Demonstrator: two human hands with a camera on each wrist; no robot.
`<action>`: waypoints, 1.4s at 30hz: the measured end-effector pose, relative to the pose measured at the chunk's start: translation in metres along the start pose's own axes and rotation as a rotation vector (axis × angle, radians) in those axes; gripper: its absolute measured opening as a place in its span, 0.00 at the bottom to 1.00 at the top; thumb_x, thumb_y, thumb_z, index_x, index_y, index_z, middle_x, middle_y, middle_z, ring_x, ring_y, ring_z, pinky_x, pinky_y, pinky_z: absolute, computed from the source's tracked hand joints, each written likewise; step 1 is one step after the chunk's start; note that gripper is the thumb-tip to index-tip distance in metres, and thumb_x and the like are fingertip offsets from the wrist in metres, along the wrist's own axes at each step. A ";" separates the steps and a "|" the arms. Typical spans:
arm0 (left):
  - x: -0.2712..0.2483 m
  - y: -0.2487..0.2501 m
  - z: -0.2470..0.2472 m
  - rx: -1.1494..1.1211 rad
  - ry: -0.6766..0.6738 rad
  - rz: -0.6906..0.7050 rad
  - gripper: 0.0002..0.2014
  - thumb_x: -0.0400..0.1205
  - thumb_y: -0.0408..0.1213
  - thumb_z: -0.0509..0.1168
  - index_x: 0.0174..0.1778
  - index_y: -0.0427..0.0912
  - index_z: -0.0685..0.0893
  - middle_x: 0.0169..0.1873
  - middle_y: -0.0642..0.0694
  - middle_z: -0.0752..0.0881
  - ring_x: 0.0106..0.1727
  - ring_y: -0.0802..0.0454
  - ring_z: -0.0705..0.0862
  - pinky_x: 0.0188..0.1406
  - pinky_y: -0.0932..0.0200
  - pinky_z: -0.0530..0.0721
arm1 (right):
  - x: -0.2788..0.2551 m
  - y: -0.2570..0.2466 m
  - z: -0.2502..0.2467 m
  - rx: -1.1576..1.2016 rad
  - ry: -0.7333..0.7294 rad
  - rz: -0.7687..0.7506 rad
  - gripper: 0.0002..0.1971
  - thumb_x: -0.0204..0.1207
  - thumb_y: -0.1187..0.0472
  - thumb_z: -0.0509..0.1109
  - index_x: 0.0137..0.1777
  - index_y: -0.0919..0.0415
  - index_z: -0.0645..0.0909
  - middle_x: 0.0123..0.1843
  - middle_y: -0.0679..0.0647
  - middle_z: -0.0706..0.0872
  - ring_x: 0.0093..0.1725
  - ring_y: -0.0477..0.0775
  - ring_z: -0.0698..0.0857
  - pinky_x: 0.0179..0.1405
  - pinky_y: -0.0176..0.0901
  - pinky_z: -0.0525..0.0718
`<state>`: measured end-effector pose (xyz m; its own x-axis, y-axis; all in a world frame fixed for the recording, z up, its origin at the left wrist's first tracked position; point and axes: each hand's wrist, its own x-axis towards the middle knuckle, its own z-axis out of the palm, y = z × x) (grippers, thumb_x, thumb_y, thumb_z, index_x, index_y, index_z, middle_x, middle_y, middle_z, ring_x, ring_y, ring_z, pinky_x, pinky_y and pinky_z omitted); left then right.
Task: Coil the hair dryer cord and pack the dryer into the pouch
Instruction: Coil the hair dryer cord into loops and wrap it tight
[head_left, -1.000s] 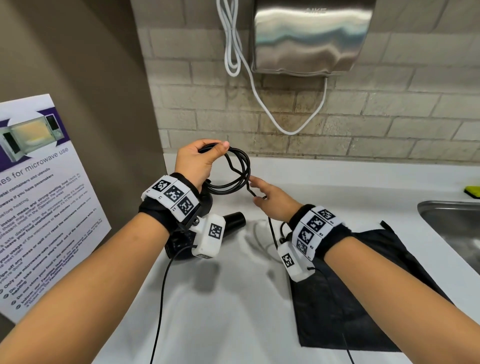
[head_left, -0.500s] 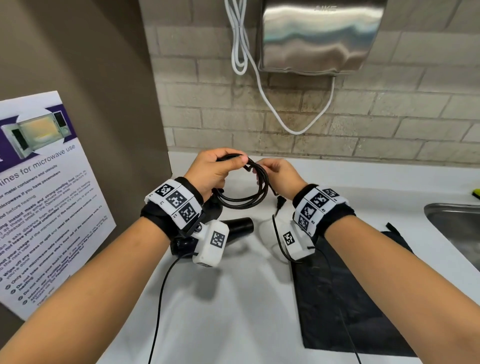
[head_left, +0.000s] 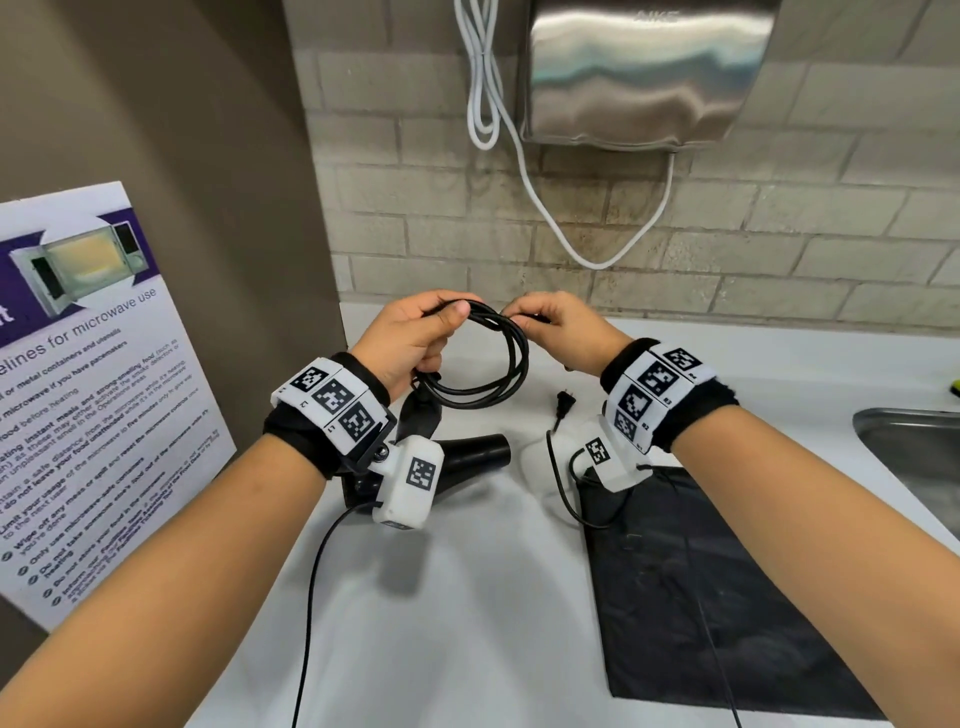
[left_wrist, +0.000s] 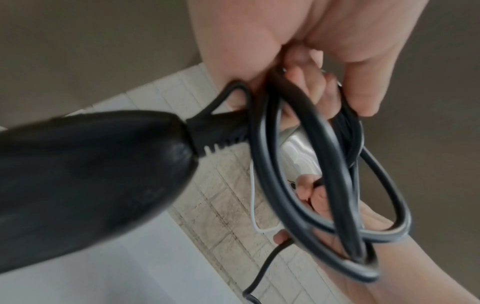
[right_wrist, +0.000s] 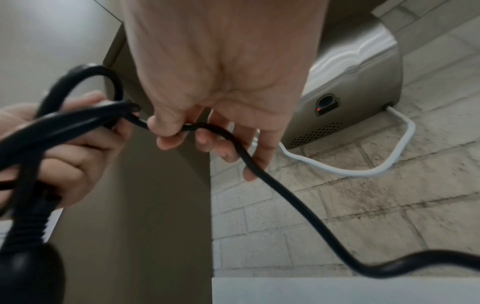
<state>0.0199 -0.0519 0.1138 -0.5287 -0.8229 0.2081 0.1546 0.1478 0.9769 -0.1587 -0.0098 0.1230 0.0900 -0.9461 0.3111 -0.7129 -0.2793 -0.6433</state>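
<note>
Above the white countertop, just in front of the beige brick wall, the left hand grips a bundle of loops of the black rubber hair dryer cord, fingers and thumb curled round the top of the coil. The right hand meets it there, thumb and forefinger pinching the loose run of cord and feeding it toward the bundle. The black plastic hair dryer hangs below the left hand, its nozzle pointing toward the pouch; whether it rests on the countertop I cannot tell. The cord's black two-pin plug lies on the countertop between the dryer and the right wrist, so by my reckoning only a short tail is left to gather.

To do this step well, each new loop should match the size of those already held, laid flat against them without twisting, and the left thumb should clamp it before the right hand slides back for more. The tail is best drawn in gently so the plug does not whip up.

The flat black fabric pouch lies on the countertop to the right of the dryer, beneath the right forearm; it looks limp and unfilled, its mouth not clearly visible. Right of the pouch, the steel sink shows only a corner of its basin, with nothing visible in that part.
</note>
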 end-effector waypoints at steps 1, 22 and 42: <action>-0.001 0.000 0.002 0.014 -0.021 -0.011 0.09 0.84 0.30 0.56 0.45 0.43 0.81 0.15 0.60 0.66 0.16 0.65 0.58 0.18 0.68 0.52 | 0.001 -0.003 -0.001 -0.006 0.010 0.021 0.09 0.81 0.69 0.61 0.52 0.66 0.82 0.33 0.45 0.77 0.26 0.27 0.77 0.28 0.21 0.72; 0.000 0.011 0.009 0.326 -0.185 -0.106 0.13 0.86 0.36 0.54 0.39 0.43 0.80 0.14 0.58 0.61 0.15 0.63 0.56 0.16 0.68 0.52 | 0.012 -0.051 -0.001 -0.269 0.459 -0.280 0.07 0.75 0.64 0.66 0.46 0.66 0.85 0.41 0.59 0.87 0.45 0.57 0.83 0.46 0.46 0.79; 0.013 0.008 0.012 0.154 -0.002 -0.101 0.17 0.88 0.37 0.50 0.32 0.43 0.70 0.13 0.58 0.64 0.13 0.64 0.57 0.14 0.70 0.52 | -0.036 -0.028 0.053 -0.200 0.400 -0.156 0.16 0.80 0.54 0.51 0.42 0.65 0.74 0.27 0.51 0.71 0.29 0.55 0.71 0.30 0.43 0.65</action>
<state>0.0040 -0.0545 0.1252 -0.5371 -0.8365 0.1086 -0.0286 0.1467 0.9888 -0.1055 0.0231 0.0931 -0.0404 -0.7469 0.6637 -0.8356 -0.3389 -0.4323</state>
